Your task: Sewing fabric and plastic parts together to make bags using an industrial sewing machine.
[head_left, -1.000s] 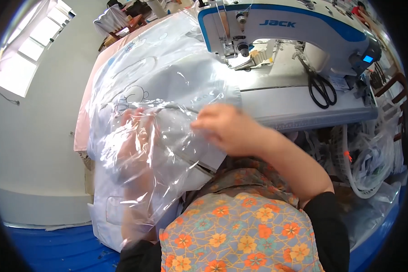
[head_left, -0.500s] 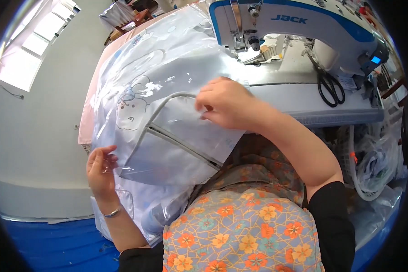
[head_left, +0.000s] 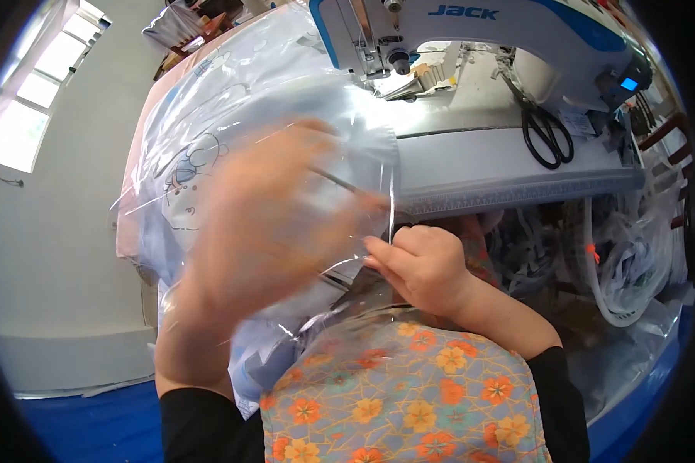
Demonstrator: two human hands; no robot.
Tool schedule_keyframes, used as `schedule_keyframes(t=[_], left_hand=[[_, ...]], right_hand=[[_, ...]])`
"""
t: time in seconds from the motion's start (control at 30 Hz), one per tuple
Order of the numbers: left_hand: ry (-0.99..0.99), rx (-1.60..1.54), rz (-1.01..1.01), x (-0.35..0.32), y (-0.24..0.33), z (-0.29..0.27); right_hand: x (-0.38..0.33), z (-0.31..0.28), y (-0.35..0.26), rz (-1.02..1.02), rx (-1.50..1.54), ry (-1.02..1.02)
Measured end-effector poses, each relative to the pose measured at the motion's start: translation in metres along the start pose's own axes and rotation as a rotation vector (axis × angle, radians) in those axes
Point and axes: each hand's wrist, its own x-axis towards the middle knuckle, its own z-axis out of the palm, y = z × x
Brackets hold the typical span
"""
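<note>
A clear plastic sheet (head_left: pixel 247 104) with printed cartoon outlines spreads over the table's left part, in front of the sewing machine (head_left: pixel 471 35). My right hand (head_left: pixel 425 266) is closed in a pinch on the edge of the clear plastic, close to my apron. My left hand (head_left: pixel 270 208) is smeared by motion above the sheet, and its fingers cannot be made out. Under it, part of a dark strip like a zipper (head_left: pixel 336 179) shows. White printed cloth (head_left: pixel 247 363) hangs below the left forearm.
Black-handled scissors (head_left: pixel 547 135) lie on the machine bed at the right. A white basket (head_left: pixel 622 297) with plastic scraps stands below the table on the right. A pale wall (head_left: pixel 77 255) and a window (head_left: pixel 38 92) are at the left.
My left hand has swung right and inward across the sheet. My right hand has come down from the grey-edged curve to the plastic's near edge. The whole view has shifted slightly.
</note>
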Motion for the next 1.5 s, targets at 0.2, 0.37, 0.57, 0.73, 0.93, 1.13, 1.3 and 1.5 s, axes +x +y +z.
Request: schedule_keyframes(t=[0.2, 0.37, 0.57, 0.73, 0.93, 1.13, 1.3, 1.5], left_hand=[[-0.501, 0.204, -0.121, 0.020, -0.026, 0.102], [-0.292, 0.057, 0.007, 0.015, -0.044, 0.114], [-0.340, -0.086, -0.035, 0.021, -0.040, 0.129], [-0.442, -0.311, -0.188, 0.017, -0.057, 0.118], [-0.207, -0.157, 0.078, 0.000, -0.062, 0.134], [-0.236, -0.261, 0.031, 0.007, -0.063, 0.131], [-0.271, -0.347, 0.008, 0.026, -0.073, 0.129], [-0.322, -0.354, 0.060, 0.050, -0.090, 0.137]], right_hand=[[-0.004, -0.004, -0.015, -0.237, 0.445, 0.001], [-0.036, 0.027, 0.034, -0.025, 0.053, -0.078], [-0.014, 0.099, 0.034, 0.032, 0.037, -0.163], [0.008, 0.087, 0.017, 0.196, 0.408, 0.001], [0.002, 0.042, 0.006, 0.200, 0.536, -0.182], [0.009, 0.043, 0.018, 0.150, 0.482, -0.213], [0.027, 0.035, 0.033, 0.239, 0.522, -0.299], [0.050, 0.023, 0.063, 0.330, 0.591, -0.354]])
